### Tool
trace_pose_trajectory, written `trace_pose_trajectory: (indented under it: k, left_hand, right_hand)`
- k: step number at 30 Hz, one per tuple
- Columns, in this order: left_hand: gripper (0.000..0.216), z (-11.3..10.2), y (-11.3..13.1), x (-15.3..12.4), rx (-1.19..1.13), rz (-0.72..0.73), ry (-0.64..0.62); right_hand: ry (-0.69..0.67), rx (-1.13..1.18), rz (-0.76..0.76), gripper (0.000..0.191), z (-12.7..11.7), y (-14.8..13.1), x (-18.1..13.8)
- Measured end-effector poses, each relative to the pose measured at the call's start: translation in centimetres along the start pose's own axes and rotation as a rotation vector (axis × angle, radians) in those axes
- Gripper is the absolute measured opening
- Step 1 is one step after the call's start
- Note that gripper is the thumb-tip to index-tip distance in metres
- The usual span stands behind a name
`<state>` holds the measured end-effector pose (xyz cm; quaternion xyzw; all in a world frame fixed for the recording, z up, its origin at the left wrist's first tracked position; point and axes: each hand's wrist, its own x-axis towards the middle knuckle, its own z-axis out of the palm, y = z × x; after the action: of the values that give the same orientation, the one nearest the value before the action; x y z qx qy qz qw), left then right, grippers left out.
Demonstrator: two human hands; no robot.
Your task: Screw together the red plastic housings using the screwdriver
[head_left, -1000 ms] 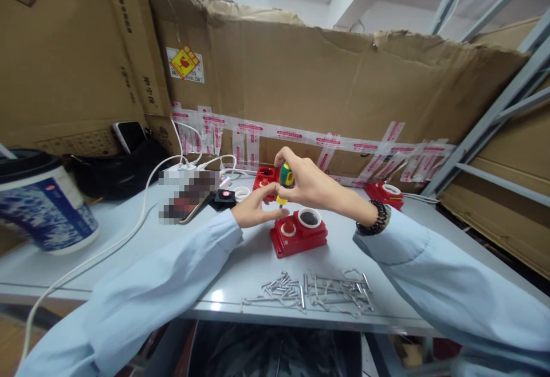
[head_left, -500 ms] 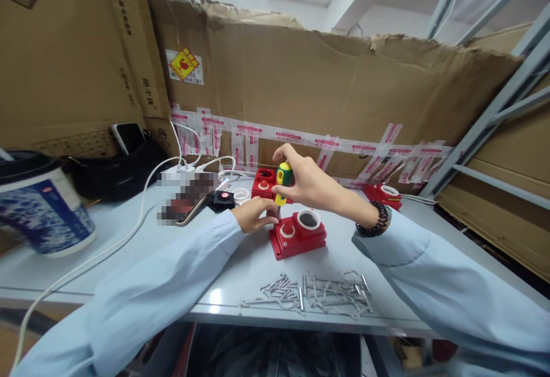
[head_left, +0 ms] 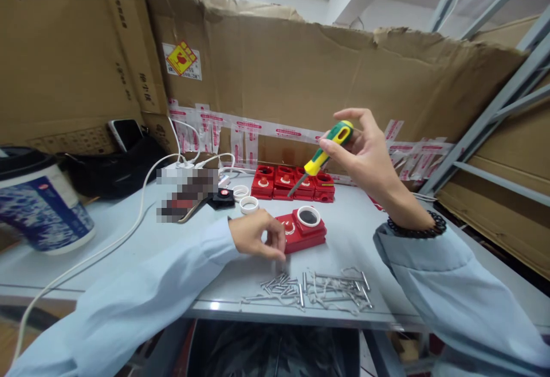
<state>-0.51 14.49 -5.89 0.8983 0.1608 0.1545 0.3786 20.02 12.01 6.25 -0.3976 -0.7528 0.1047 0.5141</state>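
My right hand (head_left: 367, 150), raised right of centre, grips a yellow and green screwdriver (head_left: 329, 146) by its handle. The shaft slants down to the left, its tip in the air, apart from the nearer red box. That red box (head_left: 307, 244) lies on the table, with a white ring around a dark round window and a smaller red knob. At its left end is my left hand (head_left: 260, 234), thumb and fingers curled together and pointing down. A grey smear shows under those fingertips; what it is I cannot make out. Just below lies a pile of small screws (head_left: 280, 285).
Metal pins (head_left: 339, 291) with thin strings lie along the front edge. Several red boxes (head_left: 263, 185) stand in a row behind, beside white rings (head_left: 249, 205). Left are a phone (head_left: 184, 196), a white cable (head_left: 140, 216) and a large cup (head_left: 45, 205). A cardboard wall (head_left: 275, 79) closes the back.
The screwdriver has come off the near red box and moved up and right with my right hand. My left hand has shifted down toward the box's front left corner.
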Motion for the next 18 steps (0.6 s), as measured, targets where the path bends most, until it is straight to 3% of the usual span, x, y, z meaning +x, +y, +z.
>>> trace_pose_trajectory:
  k: [5, 9, 11, 15, 16, 18]
  left_hand:
    - [0.022, 2.9, -0.5, 0.4, 0.004, -0.054, -0.092]
    - [0.024, 2.9, -0.5, 0.5, 0.034, -0.038, -0.052]
    - [0.024, 1.8, -0.3, 0.4, 0.065, -0.02, 0.033]
    - [0.019, -0.8, -0.7, -0.2, 0.223, 0.024, 0.371]
    - [0.022, -1.2, -1.0, -0.3, 0.247, 0.015, 0.407]
    - [0.05, -1.3, -1.8, -0.5, 0.236, -0.017, 0.414]
  right_hand:
    - [0.016, 0.122, 0.067, 0.039, -0.2, 3.0, -2.0]
    - [0.055, 0.097, 0.088, 0.037, 0.0, 4.5, -2.7]
    - [0.047, 0.066, 0.068, 0.033, 0.2, 4.4, -2.8]
    - [-0.053, 0.063, 0.028, 0.03, 1.2, 3.0, -3.3]
    - [-0.082, 0.071, 0.025, 0.03, 1.5, 2.6, -3.5]
    - [-0.138, 0.079, 0.018, 0.03, 2.3, 2.1, -3.9]
